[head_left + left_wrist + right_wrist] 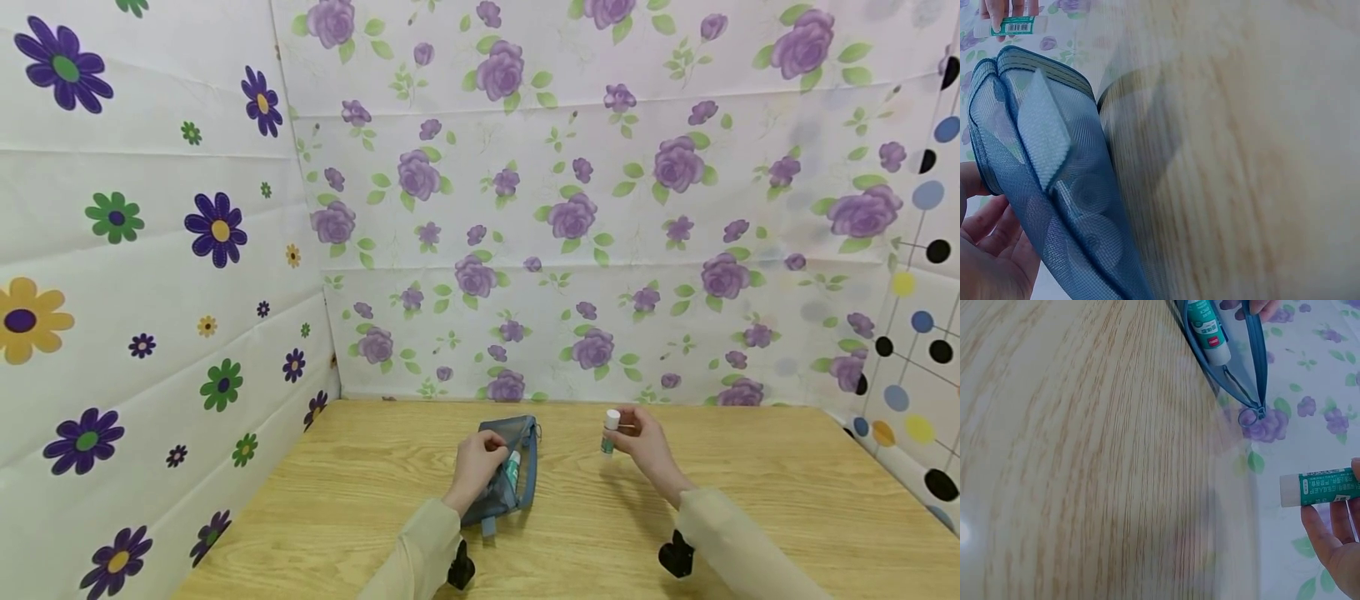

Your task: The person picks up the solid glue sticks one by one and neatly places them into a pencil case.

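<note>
My left hand (478, 460) pinches the upper edge of a blue mesh zip pouch (491, 502), holding its mouth open. Inside lies a green glue stick (513, 471) with a white cap, also visible at the pouch mouth in the right wrist view. Round ends of glue sticks (1092, 234) show through the mesh in the left wrist view. To the right of the pouch, my right hand (647, 446) holds another green glue stick (610, 432) between thumb and fingers, roughly upright, white cap up. It is apart from the pouch.
A wood-grain table (585, 542) lies under both hands. Behind it hangs a purple-rose cloth (540, 208); a daisy-print cloth (150, 275) is at the left and a dotted one (918, 358) at the right. The pouch has a small metal ring (1248, 417) at its zip end.
</note>
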The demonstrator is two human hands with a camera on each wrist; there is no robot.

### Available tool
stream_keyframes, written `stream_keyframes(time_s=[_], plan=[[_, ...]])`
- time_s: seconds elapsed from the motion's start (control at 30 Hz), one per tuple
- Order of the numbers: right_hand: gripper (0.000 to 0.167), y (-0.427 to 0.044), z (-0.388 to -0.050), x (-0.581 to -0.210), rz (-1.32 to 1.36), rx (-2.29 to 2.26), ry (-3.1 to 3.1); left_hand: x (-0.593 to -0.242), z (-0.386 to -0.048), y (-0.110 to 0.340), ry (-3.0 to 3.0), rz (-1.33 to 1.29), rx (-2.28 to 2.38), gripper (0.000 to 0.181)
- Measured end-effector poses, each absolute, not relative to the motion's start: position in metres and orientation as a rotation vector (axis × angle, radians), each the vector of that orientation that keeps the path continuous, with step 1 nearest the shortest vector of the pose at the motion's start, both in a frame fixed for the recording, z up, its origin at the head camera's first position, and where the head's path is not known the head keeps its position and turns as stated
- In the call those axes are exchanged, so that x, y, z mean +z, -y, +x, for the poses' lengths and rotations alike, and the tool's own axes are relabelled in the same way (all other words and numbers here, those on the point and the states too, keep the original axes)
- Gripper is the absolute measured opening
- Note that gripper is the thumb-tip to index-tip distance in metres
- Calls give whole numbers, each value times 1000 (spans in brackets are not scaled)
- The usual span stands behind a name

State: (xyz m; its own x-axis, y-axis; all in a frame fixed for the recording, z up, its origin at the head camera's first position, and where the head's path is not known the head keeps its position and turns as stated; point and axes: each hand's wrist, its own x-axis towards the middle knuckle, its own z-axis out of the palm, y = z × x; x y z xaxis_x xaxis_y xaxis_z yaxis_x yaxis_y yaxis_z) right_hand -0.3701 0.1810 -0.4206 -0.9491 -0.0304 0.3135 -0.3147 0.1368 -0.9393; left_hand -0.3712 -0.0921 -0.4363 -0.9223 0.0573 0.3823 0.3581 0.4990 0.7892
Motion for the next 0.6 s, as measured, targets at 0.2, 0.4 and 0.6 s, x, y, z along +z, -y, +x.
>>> stream_keyframes(time_s=[0.2,0.4,0.6], plan=[[40,-178,-367,-417,362,1944,2181,-437,-372,92,2438,-345,-1392,6],[41,-175,-368,-416,354,1962,2179,-437,-372,91,2442,-335,-1382,5],[40,-171,-369,-416,370,1963,2167,-438,-372,91,2440,-340,-1382,6]])
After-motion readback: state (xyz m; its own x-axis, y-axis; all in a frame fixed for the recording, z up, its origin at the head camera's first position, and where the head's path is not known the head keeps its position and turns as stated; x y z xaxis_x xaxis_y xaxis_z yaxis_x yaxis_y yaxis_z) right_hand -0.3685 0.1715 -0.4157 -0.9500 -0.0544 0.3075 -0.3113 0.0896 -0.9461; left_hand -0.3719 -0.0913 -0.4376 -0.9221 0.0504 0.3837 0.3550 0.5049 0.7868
